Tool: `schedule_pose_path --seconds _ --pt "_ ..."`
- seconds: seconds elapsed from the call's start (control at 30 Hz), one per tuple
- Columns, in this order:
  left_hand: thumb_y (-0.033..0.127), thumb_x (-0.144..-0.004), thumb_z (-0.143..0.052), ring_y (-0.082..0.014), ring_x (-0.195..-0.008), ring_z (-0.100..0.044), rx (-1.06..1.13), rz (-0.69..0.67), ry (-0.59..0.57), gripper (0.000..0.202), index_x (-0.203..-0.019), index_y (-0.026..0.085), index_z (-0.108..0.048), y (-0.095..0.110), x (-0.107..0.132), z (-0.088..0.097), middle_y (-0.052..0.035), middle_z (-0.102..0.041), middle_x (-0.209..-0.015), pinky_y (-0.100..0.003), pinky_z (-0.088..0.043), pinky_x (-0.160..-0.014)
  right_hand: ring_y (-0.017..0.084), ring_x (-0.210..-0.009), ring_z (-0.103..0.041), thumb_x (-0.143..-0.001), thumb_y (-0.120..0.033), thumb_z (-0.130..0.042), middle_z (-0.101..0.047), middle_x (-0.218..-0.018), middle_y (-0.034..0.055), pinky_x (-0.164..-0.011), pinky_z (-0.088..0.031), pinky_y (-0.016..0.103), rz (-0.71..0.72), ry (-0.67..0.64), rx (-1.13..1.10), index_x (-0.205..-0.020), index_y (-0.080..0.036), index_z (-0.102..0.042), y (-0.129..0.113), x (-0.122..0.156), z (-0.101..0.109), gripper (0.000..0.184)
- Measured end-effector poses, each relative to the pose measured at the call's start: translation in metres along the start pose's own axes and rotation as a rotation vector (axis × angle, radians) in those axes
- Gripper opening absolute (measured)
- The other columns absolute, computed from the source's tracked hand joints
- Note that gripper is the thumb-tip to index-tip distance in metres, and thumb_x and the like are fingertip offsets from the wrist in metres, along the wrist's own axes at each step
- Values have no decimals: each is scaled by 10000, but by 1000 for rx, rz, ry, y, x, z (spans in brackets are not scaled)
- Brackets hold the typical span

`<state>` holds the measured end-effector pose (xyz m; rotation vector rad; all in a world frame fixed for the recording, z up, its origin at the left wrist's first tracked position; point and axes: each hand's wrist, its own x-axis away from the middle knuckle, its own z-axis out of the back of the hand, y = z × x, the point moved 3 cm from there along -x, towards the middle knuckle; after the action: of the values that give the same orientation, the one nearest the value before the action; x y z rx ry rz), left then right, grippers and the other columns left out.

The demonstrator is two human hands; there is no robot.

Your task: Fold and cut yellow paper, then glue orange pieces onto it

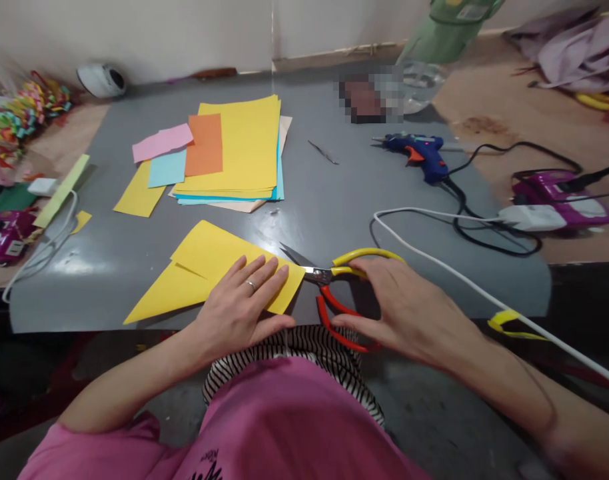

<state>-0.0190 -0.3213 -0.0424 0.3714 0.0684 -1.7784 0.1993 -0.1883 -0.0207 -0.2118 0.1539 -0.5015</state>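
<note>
My left hand (244, 301) lies flat with fingers stretched out on a folded yellow paper (204, 270) at the near edge of the grey table (334, 200). To its right, my right hand (407, 308) is wrapped over the handles of a pair of scissors (334, 280) that has one yellow and one red handle. The scissor blades are parted and point left toward the corner of the folded paper. The scissors rest on the table edge.
A stack of coloured paper sheets (239, 150) lies mid-table with loose pink, blue and orange pieces. A blue glue gun (419, 153) sits at the right with a black cable. A white cord (459, 273) crosses the right side. Purple devices (559, 197) lie on the floor.
</note>
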Motion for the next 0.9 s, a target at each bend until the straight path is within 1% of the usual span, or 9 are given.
schedule_pose_path --seconds 0.07,0.17,0.27,0.37,0.53,0.6,0.73,0.9 --pt "717 -928 -392 -322 -1428 -426 -32 -12 -50 792 -1493 164 -433 -8 8 1 -139 -518 -1501 -534 -251 -1216 356 -1111 -620 -854 -637 -597 -652 -1196 202 -891 -527 484 14 10 11 -1202 -110 -585 1 -4 1 632" --pt "741 -905 -403 -344 -1493 -305 -94 -53 -138 856 -1570 212 -294 -19 21 0 -131 -390 -1592 -545 -141 -1240 332 -1061 -632 -882 -638 -560 -660 -1157 180 -869 -524 460 12 -11 -2 -1165 -127 -589 3 -12 4 585" --pt "751 -896 -401 -353 -1511 -255 -142 -82 -167 904 -1601 226 -189 -24 28 -5 -137 -330 -1621 -539 -118 -1241 317 -1019 -635 -917 -607 -517 -669 -1112 168 -851 -519 448 10 -27 3 -1144 -135 -595 2 -22 5 530" --pt "750 -896 -401 -367 -1517 -228 -171 -76 -168 928 -1608 216 -137 -23 30 -8 -154 -307 -1628 -554 -125 -1235 320 -1028 -627 -935 -593 -487 -669 -1122 174 -862 -516 450 43 -28 42 -1138 -138 -605 0 -28 5 512" --pt "753 -896 -385 -370 -1520 -215 -182 -56 -169 923 -1608 226 -126 -20 31 -10 -143 -299 -1633 -569 -119 -1232 341 -1071 -616 -929 -616 -487 -657 -1185 194 -878 -514 470 98 -10 111 -1225 -127 -600 3 -22 5 583" --pt "767 -887 -380 -377 -1517 -214 -178 -58 -171 939 -1607 217 -133 -20 32 -10 -144 -300 -1633 -572 -111 -1232 334 -1036 -625 -931 -644 -458 -657 -1170 199 -858 -515 461 107 -11 133 -1199 -122 -614 6 -20 4 607" --pt "797 -869 -359 -390 -1509 -228 -154 -65 -175 968 -1606 205 -150 -20 31 -10 -156 -296 -1632 -580 -113 -1227 315 -961 -638 -920 -702 -414 -675 -1097 174 -823 -508 442 96 -45 124 -1111 -155 -639 10 -25 4 621" --pt "827 -850 -332 -406 -1501 -233 -148 -54 -166 997 -1595 177 -207 -19 29 -10 -179 -300 -1625 -587 -112 -1219 313 -939 -647 -916 -722 -390 -687 -1023 173 -788 -508 420 69 -79 170 -1082 -143 -615 3 -36 0 644"
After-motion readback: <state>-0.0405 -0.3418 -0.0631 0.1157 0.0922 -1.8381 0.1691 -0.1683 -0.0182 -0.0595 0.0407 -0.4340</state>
